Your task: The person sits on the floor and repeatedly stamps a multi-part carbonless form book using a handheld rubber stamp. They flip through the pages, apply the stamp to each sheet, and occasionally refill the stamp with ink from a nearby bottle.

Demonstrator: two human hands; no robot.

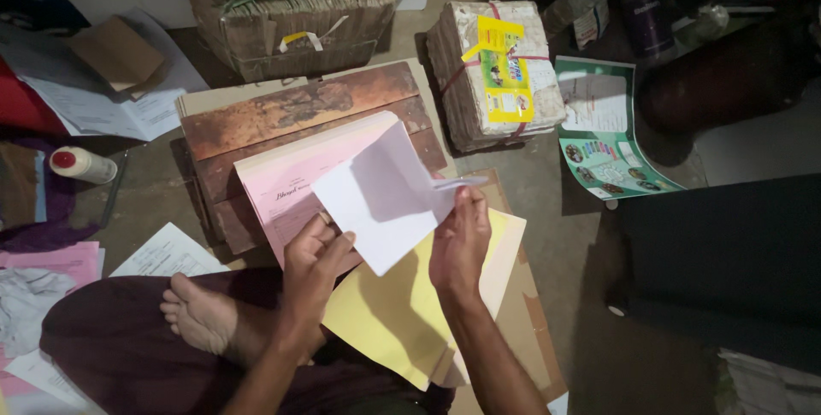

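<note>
While both hands work it, a white sheet (385, 201) hangs lifted and partly folded above the paper stacks, its upper flap tilted toward the wooden board (291, 116). Right hand (460, 244) pinches the sheet's right edge, thumb and fingers closed on the paper. Left hand (315, 253) holds the lower left edge, fingers curled and closed against it. Under the sheet lies a pink stack (282, 188) of printed forms, resting on the board; just beside it, toward the person, sits a yellow stack (402, 312) on flat cardboard (530, 329). A bare foot (198, 317) rests on a dark-clothed lap, near the left wrist. Beyond the board stand two tied bundles of brown paper: a large one (282, 13) bound with green strap, a smaller one (496, 73) with a yellow label. A green printed leaflet (603, 129) lies right of it. Far left, a white bottle with red cap (81, 164) lies on its side, with loose papers (111, 99) nearby.
</note>
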